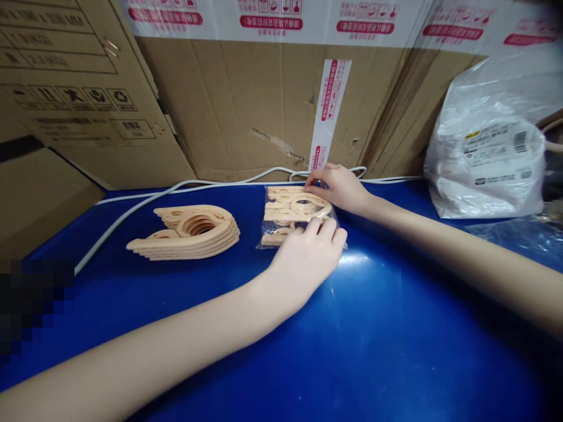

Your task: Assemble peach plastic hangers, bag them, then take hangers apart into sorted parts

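A clear plastic bag (288, 217) with several peach-coloured plastic pieces inside lies on the blue table (378, 328). My left hand (310, 252) presses on the bag's near edge, fingers closed together on it. My right hand (338, 186) pinches the bag's far right edge. To the left lies a loose stack of the same peach pieces (189, 231), apart from both hands.
Big cardboard boxes (264, 105) wall off the back and left. A white cable (176, 190) runs along the table's far edge. A white plastic bag with labels (488, 158) stands at the right, with crumpled clear film (523, 237) in front of it.
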{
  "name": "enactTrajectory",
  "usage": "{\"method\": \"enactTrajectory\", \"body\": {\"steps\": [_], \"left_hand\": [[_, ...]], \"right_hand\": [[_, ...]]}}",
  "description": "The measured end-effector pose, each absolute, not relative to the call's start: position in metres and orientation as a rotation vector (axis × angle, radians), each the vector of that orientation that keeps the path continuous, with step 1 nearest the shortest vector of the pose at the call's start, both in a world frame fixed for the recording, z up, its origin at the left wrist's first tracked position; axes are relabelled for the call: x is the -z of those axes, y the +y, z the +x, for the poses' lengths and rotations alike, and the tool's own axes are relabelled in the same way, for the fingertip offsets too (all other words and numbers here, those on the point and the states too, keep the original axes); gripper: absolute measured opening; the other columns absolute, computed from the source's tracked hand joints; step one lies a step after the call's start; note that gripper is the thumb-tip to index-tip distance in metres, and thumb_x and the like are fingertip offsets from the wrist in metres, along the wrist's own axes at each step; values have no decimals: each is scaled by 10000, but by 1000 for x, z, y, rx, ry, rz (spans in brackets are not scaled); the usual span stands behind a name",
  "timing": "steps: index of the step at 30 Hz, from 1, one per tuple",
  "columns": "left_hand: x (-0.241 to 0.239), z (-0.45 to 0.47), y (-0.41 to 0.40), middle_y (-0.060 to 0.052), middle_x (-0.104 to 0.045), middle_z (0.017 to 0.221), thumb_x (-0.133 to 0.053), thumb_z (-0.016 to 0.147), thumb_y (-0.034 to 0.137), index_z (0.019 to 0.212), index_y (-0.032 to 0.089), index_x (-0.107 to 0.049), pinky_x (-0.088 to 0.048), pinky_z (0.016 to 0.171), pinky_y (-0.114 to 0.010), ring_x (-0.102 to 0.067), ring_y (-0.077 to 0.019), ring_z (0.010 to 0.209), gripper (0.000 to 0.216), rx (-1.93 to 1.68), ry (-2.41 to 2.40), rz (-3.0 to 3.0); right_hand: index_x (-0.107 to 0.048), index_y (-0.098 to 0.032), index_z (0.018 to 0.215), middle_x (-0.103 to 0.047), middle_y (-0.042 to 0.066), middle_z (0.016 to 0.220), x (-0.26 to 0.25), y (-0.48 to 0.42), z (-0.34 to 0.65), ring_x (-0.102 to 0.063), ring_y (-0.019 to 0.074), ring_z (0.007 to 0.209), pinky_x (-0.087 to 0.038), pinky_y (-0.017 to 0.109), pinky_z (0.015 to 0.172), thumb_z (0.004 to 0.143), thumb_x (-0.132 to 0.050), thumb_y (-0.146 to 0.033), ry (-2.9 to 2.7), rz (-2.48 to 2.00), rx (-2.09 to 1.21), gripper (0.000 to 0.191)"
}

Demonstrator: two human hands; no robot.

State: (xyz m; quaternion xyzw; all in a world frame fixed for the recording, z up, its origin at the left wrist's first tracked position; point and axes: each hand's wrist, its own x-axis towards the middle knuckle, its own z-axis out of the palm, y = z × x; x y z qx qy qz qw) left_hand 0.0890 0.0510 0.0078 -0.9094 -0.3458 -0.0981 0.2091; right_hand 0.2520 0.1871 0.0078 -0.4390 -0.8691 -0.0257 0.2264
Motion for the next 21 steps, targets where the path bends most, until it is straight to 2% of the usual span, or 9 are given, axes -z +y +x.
{"method": "enactTrajectory", "body": {"steps": [5,9,14,18,21], "left_hand": [[-10,85,65,-154,-688,1167,-517,956,16,1223,86,-620,-590,719,-257,-687,-227,1025,295,244,-1066,-2549],[-12,84,74,-155,-685,1150,-474,966,4,1231,66,-611,-610,698,-279,-688,-241,1031,305,203,-1123,-2575],[-15,84,82,-153,-671,1161,-414,986,15,1247,69,-597,-625,680,-313,-676,-265,1070,324,156,-1165,-2604],[-13,83,82,-163,-662,1181,-386,992,13,1279,64,-581,-631,728,-332,-660,-275,1116,351,150,-1185,-2604],[-13,84,85,-176,-649,1233,-381,987,3,1312,67,-565,-636,752,-343,-648,-278,1148,379,155,-1198,-2602]], "right_hand": [[-775,-185,939,-735,83,875,-8,202,249,-630,237,869,-409,337,785,931,-640,-295,-2381,-1253,138,175],[-786,-175,966,-745,109,905,-10,211,245,-640,259,910,-416,363,822,935,-612,-288,-2355,-1297,157,210],[-784,-155,1024,-765,105,871,-8,210,240,-681,249,834,-435,342,755,984,-532,-383,-2323,-1319,57,342],[-697,-131,1172,-766,105,999,-6,199,241,-696,236,886,-463,315,762,974,-528,-362,-2271,-1281,-16,348],[-663,-103,1160,-718,149,1136,-9,194,247,-674,243,991,-470,320,839,963,-508,-324,-2249,-1186,2,335]]}}
